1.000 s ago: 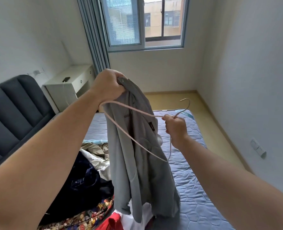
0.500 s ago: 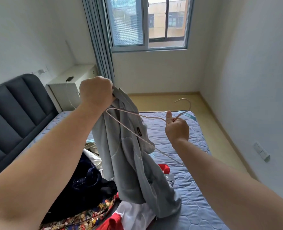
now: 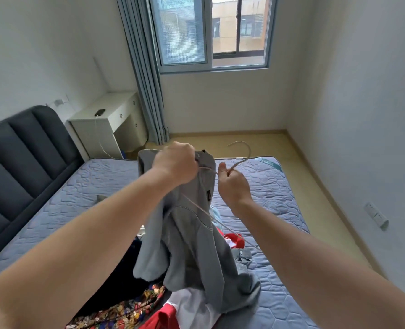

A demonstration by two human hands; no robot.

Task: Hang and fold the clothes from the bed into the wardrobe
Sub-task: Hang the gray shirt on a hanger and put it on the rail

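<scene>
Over the bed (image 3: 90,186), a person's left hand (image 3: 175,162) clutches the collar of a grey jacket (image 3: 192,245) together with one arm of a thin wire hanger (image 3: 237,165). The right hand (image 3: 232,186) pinches the hanger's neck under its hook. Since a moment ago the hands have drawn close together, probably pushing the hanger deeper into the jacket. The jacket's hem trails onto the clothes pile (image 3: 130,305) on the bed, and hanging it looks nearly ready.
</scene>
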